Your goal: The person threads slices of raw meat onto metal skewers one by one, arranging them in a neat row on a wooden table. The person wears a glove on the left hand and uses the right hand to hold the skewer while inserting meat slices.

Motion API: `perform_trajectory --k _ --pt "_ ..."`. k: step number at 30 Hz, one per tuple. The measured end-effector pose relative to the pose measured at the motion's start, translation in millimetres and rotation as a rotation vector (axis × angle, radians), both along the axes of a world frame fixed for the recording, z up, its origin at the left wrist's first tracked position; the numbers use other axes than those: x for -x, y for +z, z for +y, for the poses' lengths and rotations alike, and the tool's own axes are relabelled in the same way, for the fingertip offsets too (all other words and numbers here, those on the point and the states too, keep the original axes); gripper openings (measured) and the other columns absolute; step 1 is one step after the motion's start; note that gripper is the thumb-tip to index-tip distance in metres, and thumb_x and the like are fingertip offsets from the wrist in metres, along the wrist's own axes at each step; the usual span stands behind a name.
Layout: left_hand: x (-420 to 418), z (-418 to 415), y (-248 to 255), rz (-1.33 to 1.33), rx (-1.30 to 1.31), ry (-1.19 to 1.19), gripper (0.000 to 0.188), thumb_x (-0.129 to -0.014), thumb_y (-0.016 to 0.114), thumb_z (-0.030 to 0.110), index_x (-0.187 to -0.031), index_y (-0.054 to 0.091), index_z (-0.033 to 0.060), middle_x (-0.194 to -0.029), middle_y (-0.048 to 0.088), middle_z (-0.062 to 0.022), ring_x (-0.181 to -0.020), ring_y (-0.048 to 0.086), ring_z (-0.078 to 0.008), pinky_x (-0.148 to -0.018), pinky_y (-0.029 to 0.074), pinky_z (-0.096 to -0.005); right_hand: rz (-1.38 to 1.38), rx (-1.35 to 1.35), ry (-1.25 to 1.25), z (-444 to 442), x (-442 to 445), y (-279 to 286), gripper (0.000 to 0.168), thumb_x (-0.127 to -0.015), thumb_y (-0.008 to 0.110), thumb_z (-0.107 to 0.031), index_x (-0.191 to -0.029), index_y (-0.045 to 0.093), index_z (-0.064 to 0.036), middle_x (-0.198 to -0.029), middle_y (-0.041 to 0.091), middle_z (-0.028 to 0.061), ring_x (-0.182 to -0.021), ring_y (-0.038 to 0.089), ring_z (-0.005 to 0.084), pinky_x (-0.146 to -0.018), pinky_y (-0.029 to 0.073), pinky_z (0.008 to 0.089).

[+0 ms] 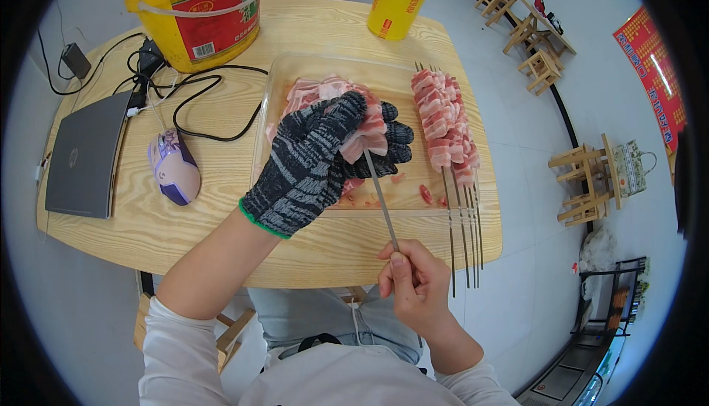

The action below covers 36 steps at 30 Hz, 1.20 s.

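Observation:
In a dark striped knit glove with a green cuff, my left hand (pixel 316 157) grips sliced raw meat (pixel 365 140) threaded on a metal skewer (pixel 381 193). The bare fingers of my right hand (pixel 415 284) pinch the lower shaft of that skewer. The skewer's tip is hidden behind the glove and meat. Beneath the left hand, a pile of raw meat slices (pixel 310 90) lies in a shallow clear tray (pixel 263 146). Several finished meat skewers (pixel 446 123) rest across the tray's right side, their bare metal ends reaching past the table's front edge.
On the wooden table (pixel 210 240) are a closed laptop (pixel 86 157), a pink and purple mouse (pixel 174 168) and tangled black cables (pixel 194 85). A yellow bucket (pixel 160 35) holding skewers stands at the back left. A yellow cylinder (pixel 401 2) stands at the back right.

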<state>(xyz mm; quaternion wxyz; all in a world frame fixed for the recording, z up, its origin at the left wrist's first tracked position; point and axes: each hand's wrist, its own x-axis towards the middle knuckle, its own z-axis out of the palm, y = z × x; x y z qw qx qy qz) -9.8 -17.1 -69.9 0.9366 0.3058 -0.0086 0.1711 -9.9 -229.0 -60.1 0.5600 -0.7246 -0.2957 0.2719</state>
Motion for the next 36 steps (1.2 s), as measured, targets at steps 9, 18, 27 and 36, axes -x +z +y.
perform_trajectory --k 9,18,27,36 --pt "-0.7 -2.2 -2.6 0.002 0.010 0.007 0.022 -0.092 0.052 0.015 -0.105 0.056 -0.0028 -0.098 0.061 -0.0111 -0.091 0.061 -0.0208 -0.079 0.051 -0.0322 -0.041 -0.038 0.004 4.1 6.6 3.9 0.014 -0.094 0.041 -0.005 -0.092 0.052 0.005 -0.058 0.048 0.0017 -0.048 0.047 0.0056 -0.045 0.036 0.0180" --pt "3.2 -0.3 25.9 0.039 0.325 -0.112 0.040 -0.094 0.046 0.031 -0.115 0.043 -0.0020 -0.112 0.054 -0.0207 -0.097 0.058 -0.0371 -0.085 0.049 -0.0420 0.063 -0.123 0.002 0.1 -0.6 -5.2 0.015 -0.095 0.041 -0.007 -0.095 0.052 0.003 -0.055 0.048 0.0007 -0.047 0.046 0.0045 -0.044 0.035 0.0181" --pt "-2.8 0.8 0.3 0.094 0.054 -0.045 0.045 -0.092 0.047 0.033 -0.118 0.049 -0.0044 -0.116 0.056 -0.0217 -0.098 0.059 -0.0291 -0.083 0.047 -0.0364 0.094 -0.104 0.011 -1.8 -1.1 -9.0 0.014 -0.095 0.042 -0.006 -0.094 0.053 0.002 -0.055 0.048 -0.0002 -0.047 0.045 0.0041 -0.044 0.034 0.0179" --pt "-2.2 0.1 3.5 -0.079 0.106 -0.134 0.017 -0.090 0.055 0.015 -0.099 0.058 0.0009 -0.093 0.063 -0.0131 -0.085 0.063 -0.0231 -0.075 0.052 -0.0346 0.069 -0.077 0.010 1.3 0.8 -9.1 0.013 -0.095 0.042 -0.005 -0.095 0.053 0.003 -0.054 0.048 0.0008 -0.048 0.047 0.0049 -0.044 0.035 0.0188"
